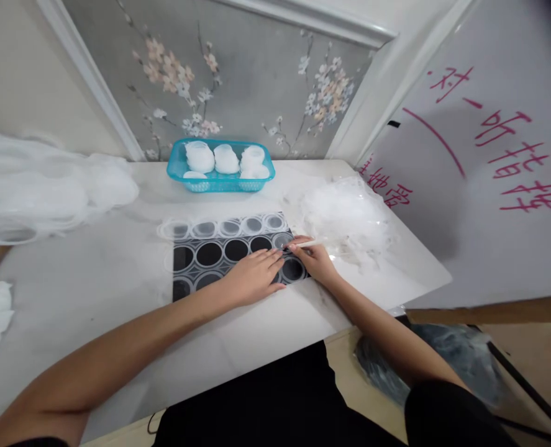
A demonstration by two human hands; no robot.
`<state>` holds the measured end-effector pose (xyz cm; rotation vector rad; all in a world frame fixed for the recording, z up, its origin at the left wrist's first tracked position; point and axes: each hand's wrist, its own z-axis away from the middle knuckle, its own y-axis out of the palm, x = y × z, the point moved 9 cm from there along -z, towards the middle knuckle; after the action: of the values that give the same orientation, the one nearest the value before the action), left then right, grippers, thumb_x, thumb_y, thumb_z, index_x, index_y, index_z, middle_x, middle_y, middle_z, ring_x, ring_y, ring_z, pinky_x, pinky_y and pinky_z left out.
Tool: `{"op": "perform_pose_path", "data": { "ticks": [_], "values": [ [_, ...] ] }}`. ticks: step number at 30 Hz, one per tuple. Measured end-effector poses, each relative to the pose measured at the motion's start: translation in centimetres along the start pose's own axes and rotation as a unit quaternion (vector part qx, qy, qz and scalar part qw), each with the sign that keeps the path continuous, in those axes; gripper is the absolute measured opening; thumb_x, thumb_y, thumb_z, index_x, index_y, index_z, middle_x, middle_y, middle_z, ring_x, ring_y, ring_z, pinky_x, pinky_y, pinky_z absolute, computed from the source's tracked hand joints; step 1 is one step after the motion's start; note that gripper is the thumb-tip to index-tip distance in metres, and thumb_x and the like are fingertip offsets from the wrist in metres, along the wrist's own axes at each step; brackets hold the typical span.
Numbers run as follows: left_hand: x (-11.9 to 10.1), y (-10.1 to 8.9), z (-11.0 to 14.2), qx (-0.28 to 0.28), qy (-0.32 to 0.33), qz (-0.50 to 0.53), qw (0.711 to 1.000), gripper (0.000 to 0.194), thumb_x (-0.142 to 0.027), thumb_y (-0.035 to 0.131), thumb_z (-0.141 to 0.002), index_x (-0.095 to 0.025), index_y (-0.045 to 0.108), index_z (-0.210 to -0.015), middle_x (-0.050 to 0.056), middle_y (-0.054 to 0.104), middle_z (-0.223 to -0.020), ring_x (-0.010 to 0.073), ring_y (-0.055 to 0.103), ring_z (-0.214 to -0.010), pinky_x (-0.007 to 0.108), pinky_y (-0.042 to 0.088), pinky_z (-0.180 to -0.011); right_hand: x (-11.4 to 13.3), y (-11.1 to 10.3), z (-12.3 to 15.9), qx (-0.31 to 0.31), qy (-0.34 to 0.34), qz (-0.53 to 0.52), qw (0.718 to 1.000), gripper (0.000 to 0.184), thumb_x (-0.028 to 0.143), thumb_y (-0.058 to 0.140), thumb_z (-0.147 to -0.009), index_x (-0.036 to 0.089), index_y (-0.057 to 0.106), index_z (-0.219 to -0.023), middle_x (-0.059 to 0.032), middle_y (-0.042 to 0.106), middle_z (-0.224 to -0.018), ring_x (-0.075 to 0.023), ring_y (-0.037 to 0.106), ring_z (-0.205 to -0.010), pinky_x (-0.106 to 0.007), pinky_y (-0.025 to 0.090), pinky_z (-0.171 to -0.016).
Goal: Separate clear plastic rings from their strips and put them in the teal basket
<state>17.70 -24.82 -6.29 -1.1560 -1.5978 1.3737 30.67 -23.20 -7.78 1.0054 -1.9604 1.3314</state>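
A black sheet (219,254) covered with white ring outlines lies flat in the middle of the white table (93,279). My left hand (254,276) rests palm down on the sheet's right part, fingers stretched out and pointing right. My right hand (313,259) sits at the sheet's right edge, pinching a thin pale stick (309,244) whose tip touches a ring near the sheet's upper right corner. The two hands nearly touch.
A turquoise plastic basket (220,166) holding stacks of white round pieces stands at the back of the table. A heap of clear white scraps (347,217) lies right of my hands. White gauzy material (37,192) covers the left side. A whiteboard (489,155) with red writing leans at right.
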Motion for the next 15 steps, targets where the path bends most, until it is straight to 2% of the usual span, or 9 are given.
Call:
{"op": "perform_pose_path", "data": {
  "ticks": [3, 6, 15],
  "values": [
    [-0.8, 1.5, -0.6, 0.013, 0.010, -0.005, 1.000, 0.058, -0.052, 0.042, -0.092, -0.008, 0.055, -0.127, 0.015, 0.053, -0.135, 0.0248, 0.047, -0.128, 0.035, 0.034, -0.108, 0.0, 0.2, -0.2, 0.009, 0.012, -0.005, 1.000, 0.028, 0.045, 0.055, -0.089, 0.022, 0.072, -0.088, -0.0049, 0.073, -0.092, -0.0233, 0.061, -0.105, -0.041, 0.041, -0.101],
    [-1.1, 2.3, -0.4, -0.002, 0.008, -0.016, 1.000, 0.057, -0.049, 0.041, -0.093, -0.005, 0.055, -0.126, 0.017, 0.053, -0.134, 0.0258, 0.047, -0.128, 0.036, 0.034, -0.108, 0.1, -0.2, -0.4, 0.008, 0.023, -0.009, 1.000, 0.031, 0.046, 0.054, -0.089, 0.022, 0.072, -0.087, -0.0053, 0.073, -0.093, -0.0232, 0.062, -0.105, -0.042, 0.041, -0.102],
    [-1.1, 2.1, 0.0, -0.019, 0.003, -0.002, 1.000, 0.056, -0.047, 0.041, -0.093, -0.004, 0.056, -0.126, 0.017, 0.053, -0.134, 0.0256, 0.048, -0.127, 0.035, 0.035, -0.109, 0.1, 0.3, -0.1, 0.020, 0.019, 0.015, 1.000, 0.031, 0.046, 0.053, -0.089, 0.022, 0.072, -0.088, -0.0051, 0.073, -0.094, -0.0235, 0.061, -0.108, -0.042, 0.041, -0.102]
  ]
}}
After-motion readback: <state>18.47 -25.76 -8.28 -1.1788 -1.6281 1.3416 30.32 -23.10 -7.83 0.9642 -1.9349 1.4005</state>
